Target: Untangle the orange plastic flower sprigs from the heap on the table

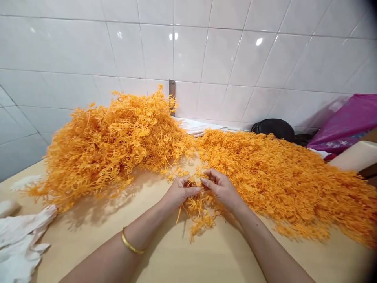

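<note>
Between my hands, over the middle of the table, is a small orange artificial plant sprig (196, 204) with thin stems and spiky tips. My left hand (180, 192) pinches it between thumb and fingers; a gold bangle (129, 244) circles that wrist. Opposite, my right hand (221, 188) pinches the upper right of the same sprig with thumb and forefinger. Loose orange pieces hang below the fingers. A tall heap of orange artificial sprigs (118, 145) rises to the left. On the right lies a wider, lower pile of small orange pieces (282, 173), close to my right hand.
Crumpled white cloth (23, 239) lies at the left edge of the table (159, 255). At the back right are a black case (273, 129), a magenta bag (344, 122) and a pale roll (356, 155). A tiled wall (229, 59) with a metal bracket (172, 92) stands behind.
</note>
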Demonstrator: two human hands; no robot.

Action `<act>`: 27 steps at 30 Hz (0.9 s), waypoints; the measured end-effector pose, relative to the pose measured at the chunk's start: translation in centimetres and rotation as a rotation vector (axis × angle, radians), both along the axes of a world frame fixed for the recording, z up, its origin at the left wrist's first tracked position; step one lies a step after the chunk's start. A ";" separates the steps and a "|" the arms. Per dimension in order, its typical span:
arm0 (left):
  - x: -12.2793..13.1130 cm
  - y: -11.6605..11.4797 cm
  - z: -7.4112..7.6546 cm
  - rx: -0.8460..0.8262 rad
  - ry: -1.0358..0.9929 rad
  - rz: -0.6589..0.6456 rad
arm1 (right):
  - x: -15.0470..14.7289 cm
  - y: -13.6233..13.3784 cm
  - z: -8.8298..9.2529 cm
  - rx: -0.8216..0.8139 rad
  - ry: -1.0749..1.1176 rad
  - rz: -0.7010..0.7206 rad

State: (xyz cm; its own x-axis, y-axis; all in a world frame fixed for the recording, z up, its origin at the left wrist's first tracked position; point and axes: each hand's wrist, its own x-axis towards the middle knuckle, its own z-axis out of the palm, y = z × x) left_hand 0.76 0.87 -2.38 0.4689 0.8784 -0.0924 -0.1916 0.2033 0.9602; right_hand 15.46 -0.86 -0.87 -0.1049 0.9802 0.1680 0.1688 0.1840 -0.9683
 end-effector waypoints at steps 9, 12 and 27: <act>0.4 -0.3 0.8 -0.128 -0.052 0.091 | -0.5 -0.3 0.0 -0.152 0.334 -0.004; 0.2 -0.4 0.9 -0.108 -0.060 0.046 | -0.7 -0.3 -0.2 -0.211 0.400 0.029; -0.1 -0.7 1.4 -0.131 0.054 0.002 | -0.2 0.2 -0.5 -0.350 0.638 0.080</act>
